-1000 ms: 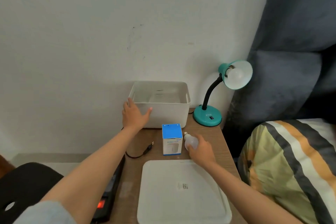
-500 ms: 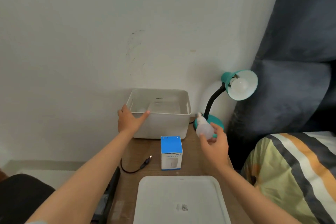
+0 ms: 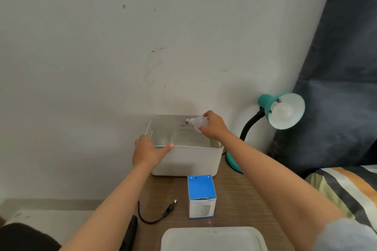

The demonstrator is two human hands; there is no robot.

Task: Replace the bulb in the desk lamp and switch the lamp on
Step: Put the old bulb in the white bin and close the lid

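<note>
Right hand (image 3: 214, 127): fingers curled round a white bulb (image 3: 196, 122), held over the open bin (image 3: 187, 159), screw base pointing left.
Left hand (image 3: 149, 152): fingers straight, resting on the bin's front left corner, thumb along the rim.
Bin: white, against the wall; a second bulb (image 3: 162, 141) lies inside at the left.
Lamp (image 3: 282, 111): teal, just right of the bin, a bulb seated in its shade.
Box (image 3: 201, 196): blue and white, upright on the table (image 3: 240, 199) in front of the bin.
Plug (image 3: 170, 209): black, loose on the table left of the box.
Lid (image 3: 212, 239): white, at the near edge.

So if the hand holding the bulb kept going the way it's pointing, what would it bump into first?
The right hand points left over the open bin, bulb leading. Going on, it would probably meet the bin's far-left wall first, or the wall behind it; depth is hard to judge.
</note>
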